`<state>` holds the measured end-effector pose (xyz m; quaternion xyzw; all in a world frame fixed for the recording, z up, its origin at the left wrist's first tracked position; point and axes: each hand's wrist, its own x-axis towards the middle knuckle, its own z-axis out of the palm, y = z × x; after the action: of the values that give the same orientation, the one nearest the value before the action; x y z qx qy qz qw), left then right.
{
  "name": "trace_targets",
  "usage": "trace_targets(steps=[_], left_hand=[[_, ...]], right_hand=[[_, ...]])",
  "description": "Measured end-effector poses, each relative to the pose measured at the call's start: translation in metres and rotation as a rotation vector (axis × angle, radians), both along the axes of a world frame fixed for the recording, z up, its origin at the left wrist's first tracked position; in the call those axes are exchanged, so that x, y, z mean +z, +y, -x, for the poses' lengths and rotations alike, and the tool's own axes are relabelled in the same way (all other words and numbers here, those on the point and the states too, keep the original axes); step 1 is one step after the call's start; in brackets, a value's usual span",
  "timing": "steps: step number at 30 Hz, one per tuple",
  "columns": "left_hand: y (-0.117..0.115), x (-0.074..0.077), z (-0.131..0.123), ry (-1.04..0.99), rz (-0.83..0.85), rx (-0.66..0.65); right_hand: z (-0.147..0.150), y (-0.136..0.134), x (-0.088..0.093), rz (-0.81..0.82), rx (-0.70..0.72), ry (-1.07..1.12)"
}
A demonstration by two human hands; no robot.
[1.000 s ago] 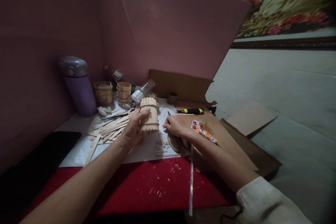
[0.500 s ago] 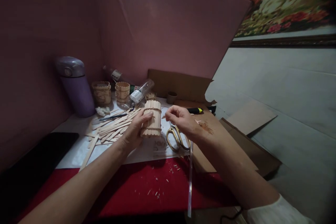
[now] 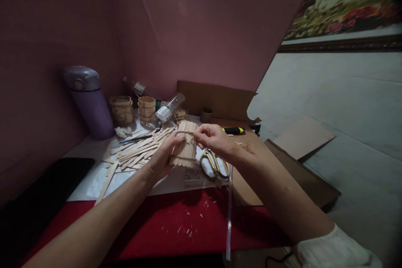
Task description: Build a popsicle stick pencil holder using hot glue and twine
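Note:
A small cylinder of upright craft sticks (image 3: 185, 147), bound by twine near top and bottom, is gripped in my left hand (image 3: 163, 150), thumb across its front. It leans slightly right. My right hand (image 3: 210, 137) is closed in a pinch at its upper right edge, by the top band of twine; what lies between those fingertips is too small to make out. Gold-handled scissors (image 3: 207, 166) lie just below my right hand. Loose craft sticks (image 3: 135, 155) are piled left of the cylinder.
Two finished-looking stick cups (image 3: 146, 110) stand at the back, beside a purple bottle (image 3: 91, 104). A clear plastic bottle (image 3: 169, 108) lies behind the pile. A black-and-yellow cutter (image 3: 234, 130) rests on cardboard (image 3: 251, 163). A clear strip (image 3: 229, 217) overhangs the red cloth (image 3: 150, 226).
My right hand has moved left, from beside the cylinder onto its upper right edge. The cylinder has shifted slightly right and tilted in my left hand.

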<state>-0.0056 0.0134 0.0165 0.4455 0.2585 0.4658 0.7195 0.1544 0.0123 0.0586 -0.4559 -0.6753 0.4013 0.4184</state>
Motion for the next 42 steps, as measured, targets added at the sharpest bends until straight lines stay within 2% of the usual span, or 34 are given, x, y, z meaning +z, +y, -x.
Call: trace_targets(steps=[10,18,25,35,42], left_hand=[[0.0,-0.001,0.0,-0.006,0.011,0.013],[-0.001,0.001,0.0,-0.014,0.038,0.048],[-0.001,-0.002,0.001,-0.002,-0.002,0.026],[0.003,-0.007,0.001,0.077,-0.079,0.063],[0.001,-0.004,0.0,0.072,-0.036,0.059]], right_hand=[[-0.005,0.004,-0.005,0.019,0.062,0.083],[-0.003,0.002,-0.005,0.026,-0.009,0.013],[0.001,-0.001,-0.007,-0.047,-0.09,-0.055],[0.009,-0.004,-0.018,-0.027,-0.162,0.049],[0.011,-0.006,-0.025,-0.035,-0.188,0.059]])
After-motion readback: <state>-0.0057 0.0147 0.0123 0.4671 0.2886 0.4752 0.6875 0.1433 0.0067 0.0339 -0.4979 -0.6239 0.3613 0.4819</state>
